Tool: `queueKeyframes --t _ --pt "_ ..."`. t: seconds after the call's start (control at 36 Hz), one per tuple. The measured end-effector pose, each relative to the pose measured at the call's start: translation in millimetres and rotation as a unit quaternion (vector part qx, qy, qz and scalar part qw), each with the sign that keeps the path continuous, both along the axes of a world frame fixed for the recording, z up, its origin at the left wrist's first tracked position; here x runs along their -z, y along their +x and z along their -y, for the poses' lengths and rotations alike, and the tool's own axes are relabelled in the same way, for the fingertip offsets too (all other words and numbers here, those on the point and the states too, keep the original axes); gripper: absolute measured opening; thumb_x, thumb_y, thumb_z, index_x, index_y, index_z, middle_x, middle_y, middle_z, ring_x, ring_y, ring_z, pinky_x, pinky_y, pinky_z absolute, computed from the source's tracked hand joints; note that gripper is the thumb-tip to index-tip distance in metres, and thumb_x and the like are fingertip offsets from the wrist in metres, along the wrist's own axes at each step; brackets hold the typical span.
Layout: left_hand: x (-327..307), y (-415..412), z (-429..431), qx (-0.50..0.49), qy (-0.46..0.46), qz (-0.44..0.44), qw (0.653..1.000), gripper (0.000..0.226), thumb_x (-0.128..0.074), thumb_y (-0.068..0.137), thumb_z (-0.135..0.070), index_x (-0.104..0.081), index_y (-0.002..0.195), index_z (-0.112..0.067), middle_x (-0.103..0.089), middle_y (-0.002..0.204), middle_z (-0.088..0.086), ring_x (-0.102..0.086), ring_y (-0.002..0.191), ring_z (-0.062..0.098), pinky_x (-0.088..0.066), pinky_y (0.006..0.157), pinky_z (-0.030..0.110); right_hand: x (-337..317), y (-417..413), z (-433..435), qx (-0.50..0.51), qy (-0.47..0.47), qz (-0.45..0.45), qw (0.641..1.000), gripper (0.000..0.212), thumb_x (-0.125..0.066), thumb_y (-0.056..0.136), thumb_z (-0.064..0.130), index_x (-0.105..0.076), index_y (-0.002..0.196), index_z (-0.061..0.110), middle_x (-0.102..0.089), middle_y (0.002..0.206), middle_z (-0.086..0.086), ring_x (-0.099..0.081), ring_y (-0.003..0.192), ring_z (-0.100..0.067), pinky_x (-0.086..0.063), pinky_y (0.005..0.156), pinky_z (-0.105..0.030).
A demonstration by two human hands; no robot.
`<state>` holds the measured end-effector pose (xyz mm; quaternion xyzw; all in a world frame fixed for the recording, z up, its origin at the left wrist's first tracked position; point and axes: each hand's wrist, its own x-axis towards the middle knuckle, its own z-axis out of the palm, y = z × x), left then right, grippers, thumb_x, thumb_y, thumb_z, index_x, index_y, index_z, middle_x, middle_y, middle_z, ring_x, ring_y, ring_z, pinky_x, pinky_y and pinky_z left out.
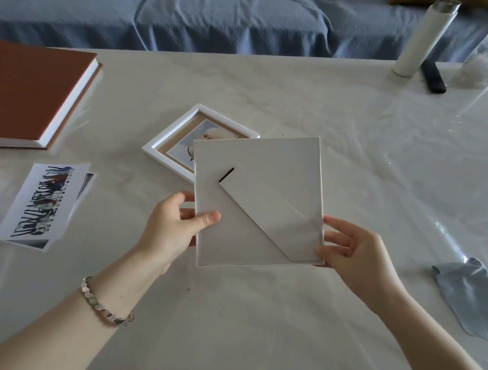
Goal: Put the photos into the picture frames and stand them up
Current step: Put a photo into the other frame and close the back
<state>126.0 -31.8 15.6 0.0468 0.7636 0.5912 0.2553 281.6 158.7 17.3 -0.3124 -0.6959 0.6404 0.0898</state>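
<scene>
Held piece: the white, flat, card-like backing panel faces you back side up. You hold it between your two hands, lifted clear of the pale marble-look table. You cannot tell whether a frame rim sits behind it.
Stand: a white triangular fold-out leg lies flat against the panel. It runs diagonally from a short black slot down to the lower right corner.
Handling: judge it light, stiff and thin-edged, and likely to crease if you squeeze it mid-face. The leg's fold looks like the weak point, so keep to the edges and raise the leg by its free tip.
Left hand: your left hand pinches the left edge, thumb on the near face and fingers behind. A silver link bracelet sits on that wrist.
Right hand: your right hand grips the lower right edge, thumb by the corner and fingers spread along the side.
Frame below: a white square wooden picture frame lies flat on the table just beyond. A photo and a beige mount show inside it, and its near corner is hidden by the panel.
Photos: a small stack of printed photos lies to your left, well apart.
Around: a brown hardcover album is at far left. A white cylindrical bottle and a black remote are at far right, and a blue-grey cloth lies near right.
</scene>
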Motion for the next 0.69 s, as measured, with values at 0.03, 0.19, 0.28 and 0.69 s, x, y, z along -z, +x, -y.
queueKeyframes --t 0.03,0.19,0.28,0.69 --pt "-1 0 1 -0.001 0.004 0.000 1.000 0.024 -0.073 0.075 -0.012 -0.057 0.088 -0.025 -0.072 0.081 0.004 -0.068 0.071 0.020 -0.054 0.063 0.032 -1 1 -2 -0.005 -0.007 -0.001 1.000 0.052 -0.051 0.079 -0.020 -0.060 0.095 0.028 -0.069 0.069 0.008 -0.063 0.056 -0.007 -0.056 0.061 -0.020" --pt "-2 1 7 0.022 0.031 0.009 0.999 0.019 -0.066 0.080 -0.010 -0.057 0.090 -0.023 -0.073 0.067 -0.007 -0.068 0.059 0.008 -0.054 0.051 0.022 -10 2 -13 -0.050 -0.022 -0.012 0.998 0.035 -0.059 0.084 0.003 -0.058 0.101 0.034 -0.072 0.072 0.006 -0.064 0.070 -0.004 -0.048 0.074 -0.014" --pt "-1 2 9 0.022 0.040 0.008 0.999 0.019 -0.065 0.081 -0.008 -0.057 0.090 -0.023 -0.073 0.067 -0.006 -0.068 0.059 0.009 -0.055 0.053 0.022 -11 -5 -11 -0.020 -0.040 -0.043 0.998 0.018 -0.055 0.088 0.009 -0.066 0.099 0.017 -0.074 0.082 0.001 -0.067 0.077 -0.011 -0.054 0.077 -0.022" --pt "-4 1 6 0.016 0.033 -0.028 0.999 0.028 -0.077 0.070 -0.006 -0.059 0.083 -0.023 -0.072 0.076 -0.002 -0.066 0.077 0.016 -0.053 0.079 0.030 -11 -15 -1 0.038 0.054 -0.106 0.992 0.010 -0.067 0.078 0.013 -0.072 0.073 0.020 -0.067 0.078 -0.010 -0.061 0.074 -0.016 -0.049 0.072 -0.028"
